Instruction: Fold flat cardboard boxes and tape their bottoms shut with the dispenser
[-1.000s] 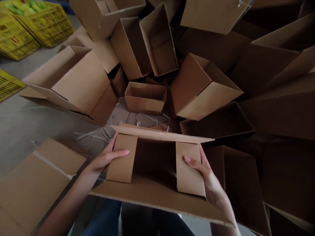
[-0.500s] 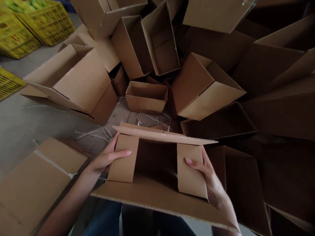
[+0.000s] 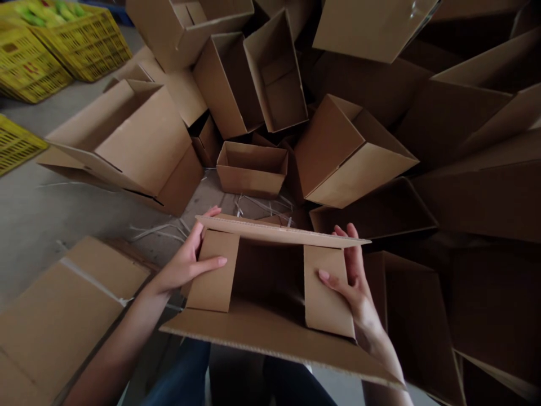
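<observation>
Left hand (image 3: 186, 265) and right hand (image 3: 357, 288) grip a carton (image 3: 270, 327), its inside (image 3: 268, 270) lost in shadow.

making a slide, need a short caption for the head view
Left hand and right hand hold an open, rectangular brown cardboard box, thumbs on its side flaps.

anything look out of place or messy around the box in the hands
Yes: thin pale straps lie loosely tangled on the floor beyond the held box, like stray litter. Other cardboard boxes sit tilted at differing angles, looking haphazard.
</observation>
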Demonstrator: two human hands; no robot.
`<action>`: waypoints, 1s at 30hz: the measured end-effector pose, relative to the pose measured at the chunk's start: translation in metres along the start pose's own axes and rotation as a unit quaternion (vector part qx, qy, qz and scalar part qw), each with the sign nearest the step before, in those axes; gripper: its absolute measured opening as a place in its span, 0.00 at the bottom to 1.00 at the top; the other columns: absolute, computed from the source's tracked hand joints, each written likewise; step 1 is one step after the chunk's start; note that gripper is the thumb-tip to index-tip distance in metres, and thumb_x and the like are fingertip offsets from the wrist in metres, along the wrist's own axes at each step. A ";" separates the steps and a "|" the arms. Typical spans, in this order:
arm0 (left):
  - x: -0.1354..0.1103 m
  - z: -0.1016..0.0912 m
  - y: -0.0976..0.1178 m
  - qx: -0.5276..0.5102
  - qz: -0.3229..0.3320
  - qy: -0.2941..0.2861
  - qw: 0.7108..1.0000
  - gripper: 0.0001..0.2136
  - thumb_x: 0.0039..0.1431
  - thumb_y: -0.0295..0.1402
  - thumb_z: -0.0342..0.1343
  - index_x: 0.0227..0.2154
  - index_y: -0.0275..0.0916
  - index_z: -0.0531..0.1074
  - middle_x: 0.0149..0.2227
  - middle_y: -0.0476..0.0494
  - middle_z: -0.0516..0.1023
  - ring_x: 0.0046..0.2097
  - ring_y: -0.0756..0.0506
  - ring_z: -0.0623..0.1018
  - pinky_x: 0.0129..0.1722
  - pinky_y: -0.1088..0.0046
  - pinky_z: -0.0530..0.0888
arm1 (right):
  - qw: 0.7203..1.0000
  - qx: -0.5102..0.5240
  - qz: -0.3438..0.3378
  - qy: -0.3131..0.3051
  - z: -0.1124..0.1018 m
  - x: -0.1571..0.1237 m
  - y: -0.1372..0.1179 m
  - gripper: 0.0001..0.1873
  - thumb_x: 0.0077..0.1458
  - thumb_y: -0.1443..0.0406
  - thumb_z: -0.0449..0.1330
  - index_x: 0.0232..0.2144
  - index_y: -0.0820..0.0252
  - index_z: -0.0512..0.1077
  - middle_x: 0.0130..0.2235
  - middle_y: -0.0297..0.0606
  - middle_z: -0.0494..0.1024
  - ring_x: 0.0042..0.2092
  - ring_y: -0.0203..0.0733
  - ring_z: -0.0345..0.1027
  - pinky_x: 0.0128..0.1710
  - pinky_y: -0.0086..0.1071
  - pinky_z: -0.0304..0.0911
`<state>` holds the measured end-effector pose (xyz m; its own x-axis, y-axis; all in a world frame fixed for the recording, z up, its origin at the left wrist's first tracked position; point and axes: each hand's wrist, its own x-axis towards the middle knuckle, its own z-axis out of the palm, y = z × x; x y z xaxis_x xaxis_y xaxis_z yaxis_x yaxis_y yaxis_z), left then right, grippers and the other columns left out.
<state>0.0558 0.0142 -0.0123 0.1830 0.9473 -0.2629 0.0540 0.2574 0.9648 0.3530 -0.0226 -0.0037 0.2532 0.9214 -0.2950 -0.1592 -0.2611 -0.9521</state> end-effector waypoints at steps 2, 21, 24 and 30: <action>0.002 0.000 0.000 0.021 0.046 0.005 0.999 0.45 0.45 0.35 0.71 0.66 0.50 0.56 0.71 0.42 0.53 0.69 0.34 0.56 0.67 0.57 0.57 | 0.999 -0.013 -0.041 -0.002 -0.003 0.002 0.005 0.52 0.42 0.59 0.72 0.66 0.33 0.52 0.70 0.27 0.52 0.70 0.53 0.44 0.62 0.49 0.59; -0.003 0.011 -0.014 -0.079 0.036 0.053 0.995 0.41 0.48 0.35 0.68 0.64 0.53 0.57 0.67 0.45 0.62 0.64 0.35 0.66 0.63 0.58 0.67 | 0.997 0.042 -0.046 0.039 -0.005 0.004 0.016 0.21 0.41 0.63 0.72 0.38 0.48 0.71 0.63 0.34 0.68 0.62 0.55 0.62 0.57 0.50 0.63; -0.003 0.011 -0.015 -0.082 0.043 0.060 0.994 0.37 0.47 0.33 0.68 0.61 0.53 0.60 0.70 0.49 0.54 0.67 0.35 0.62 0.64 0.59 0.66 | 0.996 0.058 -0.053 0.036 -0.009 0.006 0.021 0.21 0.41 0.64 0.72 0.38 0.48 0.71 0.58 0.34 0.73 0.63 0.53 0.61 0.61 0.50 0.59; -0.002 0.012 -0.016 -0.092 0.049 0.067 0.992 0.31 0.46 0.31 0.68 0.54 0.51 0.65 0.71 0.51 0.54 0.70 0.36 0.56 0.66 0.58 0.62 | 0.995 0.084 -0.049 0.033 -0.014 0.006 0.027 0.20 0.42 0.67 0.71 0.38 0.48 0.71 0.55 0.33 0.76 0.64 0.53 0.60 0.63 0.51 0.54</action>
<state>0.0665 0.0056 -0.0273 0.0466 0.9832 -0.1764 -0.1409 0.1813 0.9733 0.3633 -0.0277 -0.0324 0.3358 0.9181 -0.2106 -0.2862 -0.1136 -0.9514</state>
